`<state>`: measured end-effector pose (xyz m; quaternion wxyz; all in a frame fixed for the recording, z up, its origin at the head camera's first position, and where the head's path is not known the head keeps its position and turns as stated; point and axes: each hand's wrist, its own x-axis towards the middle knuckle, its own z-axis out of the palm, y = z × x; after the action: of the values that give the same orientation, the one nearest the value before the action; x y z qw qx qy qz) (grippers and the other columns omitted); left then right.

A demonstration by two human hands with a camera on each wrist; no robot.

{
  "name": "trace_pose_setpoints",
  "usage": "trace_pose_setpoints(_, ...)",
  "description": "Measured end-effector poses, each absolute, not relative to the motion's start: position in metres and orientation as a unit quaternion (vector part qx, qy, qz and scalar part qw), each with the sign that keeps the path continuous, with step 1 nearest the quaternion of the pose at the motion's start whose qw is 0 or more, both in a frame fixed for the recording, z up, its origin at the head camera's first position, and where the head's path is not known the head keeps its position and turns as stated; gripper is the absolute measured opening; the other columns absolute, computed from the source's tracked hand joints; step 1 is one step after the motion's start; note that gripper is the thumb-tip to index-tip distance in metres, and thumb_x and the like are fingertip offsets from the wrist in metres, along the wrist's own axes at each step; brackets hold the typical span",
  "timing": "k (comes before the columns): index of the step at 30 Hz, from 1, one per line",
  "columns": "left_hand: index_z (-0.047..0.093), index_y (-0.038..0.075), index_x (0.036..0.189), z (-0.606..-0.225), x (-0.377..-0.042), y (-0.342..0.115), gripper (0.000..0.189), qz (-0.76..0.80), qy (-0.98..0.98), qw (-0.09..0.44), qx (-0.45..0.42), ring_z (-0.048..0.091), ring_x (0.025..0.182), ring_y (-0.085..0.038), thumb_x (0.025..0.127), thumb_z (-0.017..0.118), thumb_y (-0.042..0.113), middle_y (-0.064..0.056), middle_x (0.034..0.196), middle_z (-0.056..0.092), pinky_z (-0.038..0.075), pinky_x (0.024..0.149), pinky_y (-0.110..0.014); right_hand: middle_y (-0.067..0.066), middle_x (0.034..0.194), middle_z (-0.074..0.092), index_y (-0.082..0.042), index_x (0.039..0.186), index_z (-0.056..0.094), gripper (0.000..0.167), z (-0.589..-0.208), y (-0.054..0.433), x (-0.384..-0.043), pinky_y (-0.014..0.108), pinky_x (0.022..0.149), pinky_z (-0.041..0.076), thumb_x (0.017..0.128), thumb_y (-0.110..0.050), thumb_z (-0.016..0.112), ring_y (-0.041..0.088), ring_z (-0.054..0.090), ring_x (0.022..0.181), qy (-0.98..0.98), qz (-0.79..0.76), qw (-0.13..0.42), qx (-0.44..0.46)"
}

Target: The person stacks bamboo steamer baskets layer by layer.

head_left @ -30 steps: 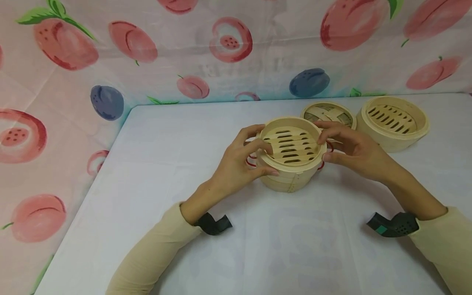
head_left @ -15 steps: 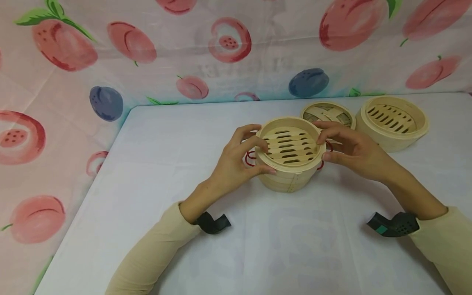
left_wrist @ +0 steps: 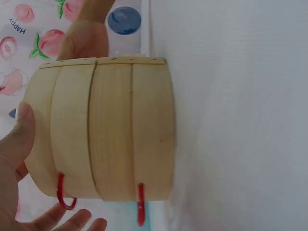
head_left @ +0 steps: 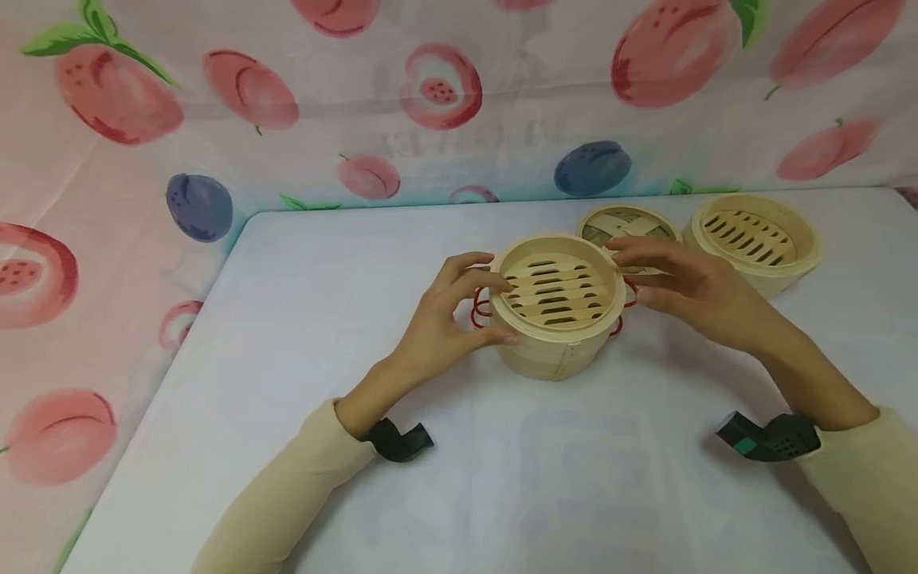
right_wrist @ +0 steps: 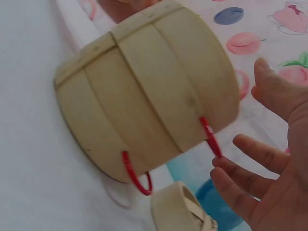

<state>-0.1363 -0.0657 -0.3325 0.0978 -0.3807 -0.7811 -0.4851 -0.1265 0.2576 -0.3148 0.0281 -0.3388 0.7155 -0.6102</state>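
In the head view, a two-tier bamboo steamer (head_left: 555, 351) with red loop handles stands upright on the white table, its slatted base showing inside the top tier. My left hand (head_left: 437, 323) is at its left side, index finger over the rim and thumb near the front wall. The left wrist view shows spread fingertips (left_wrist: 79, 219) by a red loop. My right hand (head_left: 703, 295) is at the steamer's right, fingers loosely extended and thumb off the wall. In the right wrist view, a gap separates that thumb (right_wrist: 274, 89) from the stacked tiers (right_wrist: 149, 86).
Behind the steamer lies a round woven bamboo lid (head_left: 624, 219), partly hidden by my right hand. Another bamboo steamer (head_left: 782, 275) with a slatted base stands to its right. A fruit-printed cloth (head_left: 301, 167) hangs along the back and left of the white table (head_left: 344, 271).
My left hand has drawn back a little to the left from the stacked steamer. My right thumb and fingers have come off its rim. The view has shifted slightly.
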Motion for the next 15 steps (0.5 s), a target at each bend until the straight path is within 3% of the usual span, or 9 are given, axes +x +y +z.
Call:
trace_pose_setpoints(4, 0.062, 0.010, 0.115, -0.340, -0.136, -0.069, 0.055, -0.510, -0.764, 0.085, -0.386, 0.045, 0.124, -0.019, 0.067, 0.088, 0.010, -0.011, 0.138, 0.043, 0.045, 0.089, -0.035, 0.017, 0.136, 0.049, 0.011, 0.126, 0.052, 0.043, -0.307, 0.268, -0.127, 0.021, 0.095, 0.042, 0.084, 0.022, 0.056, 0.021, 0.049, 0.122, 0.760, -0.574, -0.019, -0.304)
trace_pose_setpoints(7, 0.061, 0.012, 0.117, -0.342, -0.136, -0.068, 0.056, -0.514, -0.758, 0.085, -0.392, 0.046, 0.123, -0.019, 0.067, 0.088, 0.011, -0.009, 0.140, 0.043, 0.045, 0.088, -0.036, 0.008, 0.131, 0.054, 0.005, 0.127, 0.055, 0.045, -0.302, 0.279, -0.127, 0.016, 0.085, 0.047, 0.085, 0.019, 0.059, 0.013, 0.053, 0.116, 0.813, -0.521, -0.047, -0.254)
trace_pose_setpoints(10, 0.061, 0.013, 0.117, -0.343, -0.134, -0.067, 0.056, -0.515, -0.759, 0.088, -0.389, 0.047, 0.121, -0.018, 0.067, 0.087, 0.011, -0.009, 0.140, 0.043, 0.045, 0.087, -0.038, 0.008, 0.128, 0.055, 0.005, 0.126, 0.057, 0.046, -0.300, 0.293, -0.130, 0.014, 0.082, 0.047, 0.082, 0.019, 0.062, 0.012, 0.055, 0.112, 0.840, -0.485, -0.082, -0.230)
trace_pose_setpoints(13, 0.061, 0.012, 0.117, -0.344, -0.134, -0.067, 0.056, -0.516, -0.759, 0.092, -0.387, 0.047, 0.123, -0.019, 0.068, 0.087, 0.009, -0.010, 0.141, 0.042, 0.045, 0.089, -0.038, 0.009, 0.128, 0.056, 0.008, 0.124, 0.057, 0.043, -0.299, 0.310, -0.134, 0.015, 0.087, 0.044, 0.082, 0.020, 0.061, 0.013, 0.054, 0.113, 0.846, -0.481, -0.116, -0.198)
trace_pose_setpoints(15, 0.061, 0.012, 0.117, -0.345, -0.135, -0.067, 0.057, -0.517, -0.758, 0.095, -0.386, 0.045, 0.126, -0.019, 0.067, 0.087, 0.008, -0.010, 0.142, 0.042, 0.044, 0.091, -0.038, 0.003, 0.130, 0.056, 0.002, 0.126, 0.059, 0.042, -0.299, 0.321, -0.135, 0.015, 0.096, 0.037, 0.086, 0.013, 0.061, 0.010, 0.051, 0.117, 0.855, -0.480, -0.127, -0.149)
